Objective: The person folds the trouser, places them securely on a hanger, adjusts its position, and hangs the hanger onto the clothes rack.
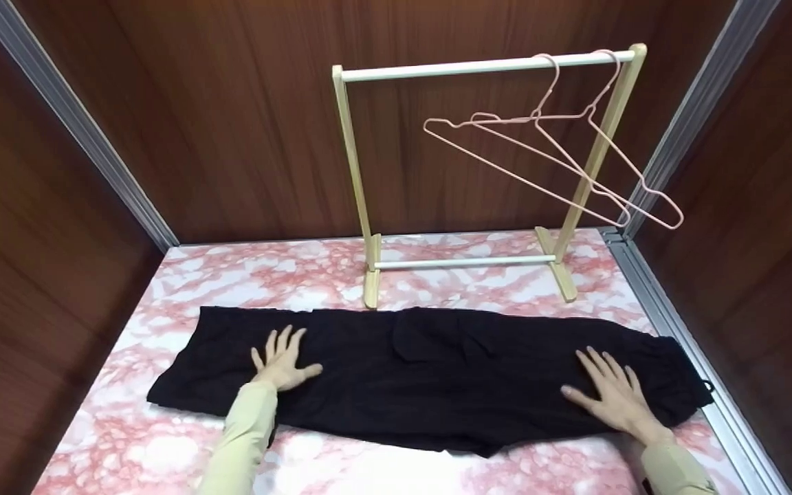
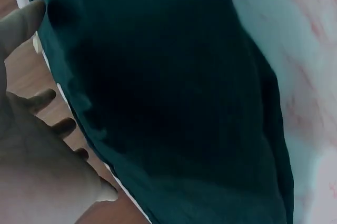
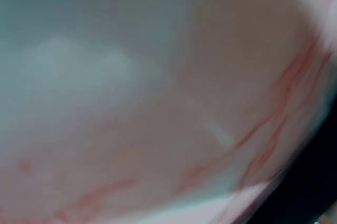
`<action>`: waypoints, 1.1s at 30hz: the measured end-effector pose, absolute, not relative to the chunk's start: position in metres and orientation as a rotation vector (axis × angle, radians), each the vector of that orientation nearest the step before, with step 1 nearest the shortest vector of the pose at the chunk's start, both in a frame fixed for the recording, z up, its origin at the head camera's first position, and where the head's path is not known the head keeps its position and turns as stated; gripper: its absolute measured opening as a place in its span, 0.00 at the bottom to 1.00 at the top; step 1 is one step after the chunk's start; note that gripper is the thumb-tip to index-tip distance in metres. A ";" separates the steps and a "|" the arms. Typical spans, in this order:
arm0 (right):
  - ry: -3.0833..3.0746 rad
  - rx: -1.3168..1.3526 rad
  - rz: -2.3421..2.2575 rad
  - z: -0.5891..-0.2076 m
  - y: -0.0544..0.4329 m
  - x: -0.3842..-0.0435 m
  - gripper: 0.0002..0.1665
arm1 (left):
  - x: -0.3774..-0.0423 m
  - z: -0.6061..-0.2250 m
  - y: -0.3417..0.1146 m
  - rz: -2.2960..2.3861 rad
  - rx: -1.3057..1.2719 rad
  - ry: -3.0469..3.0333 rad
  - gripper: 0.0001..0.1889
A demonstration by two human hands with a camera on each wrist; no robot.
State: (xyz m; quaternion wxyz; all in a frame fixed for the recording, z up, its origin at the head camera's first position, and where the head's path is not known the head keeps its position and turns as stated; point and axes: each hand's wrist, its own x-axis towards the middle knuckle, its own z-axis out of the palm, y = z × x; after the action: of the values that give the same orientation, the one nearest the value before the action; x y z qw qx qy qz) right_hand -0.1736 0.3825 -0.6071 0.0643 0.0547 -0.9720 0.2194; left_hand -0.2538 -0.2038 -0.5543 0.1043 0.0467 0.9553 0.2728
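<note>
A pair of black trousers (image 1: 423, 385) lies flat and folded lengthwise across the table, leg hems to the left and gathered waistband (image 1: 678, 375) to the right. A pocket flap (image 1: 430, 337) shows near the middle. My left hand (image 1: 282, 364), fingers spread, is over the leg end; the left wrist view shows this hand (image 2: 42, 155) beside the dark cloth (image 2: 174, 92), which looks greenish there. Near the waistband, my right hand (image 1: 616, 399) is spread with straight fingers over the cloth. Neither hand grips anything. The right wrist view shows only the blurred pink-marbled tabletop (image 3: 158, 129) and a dark edge.
Behind the trousers stands a rack with a white rail (image 1: 451, 69) and wooden posts. Two pink hangers (image 1: 506, 168) hang at its right end. Brown panels (image 1: 251, 124) enclose the back and sides of the pink-marbled table (image 1: 162, 450), with a metal frame strip (image 1: 650, 289) along the right.
</note>
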 end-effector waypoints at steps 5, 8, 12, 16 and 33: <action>-2.502 -0.042 0.523 -0.597 0.405 -0.176 0.25 | -0.250 -0.560 -0.206 0.757 0.133 2.758 0.49; -2.498 -0.422 0.603 -0.585 0.428 -0.169 0.29 | -0.249 -0.564 -0.211 0.749 0.116 2.723 0.53; -2.773 -0.863 0.744 -0.574 0.461 -0.156 0.50 | -0.246 -0.568 -0.218 0.740 0.112 2.667 0.59; -2.887 -0.943 0.982 -0.570 0.483 -0.150 0.58 | -0.243 -0.570 -0.220 0.734 0.097 2.640 0.62; -2.612 -0.837 1.174 -0.555 0.482 -0.155 0.41 | -0.241 -0.573 -0.218 0.673 0.045 2.626 0.62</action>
State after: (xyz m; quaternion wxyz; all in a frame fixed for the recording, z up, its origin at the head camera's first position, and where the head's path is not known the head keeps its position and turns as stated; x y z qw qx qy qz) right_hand -0.1550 0.4823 -0.5546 0.0789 -0.2796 -0.8728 0.3922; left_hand -0.2414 -0.2175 -0.5734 0.2137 0.0161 0.9462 0.2425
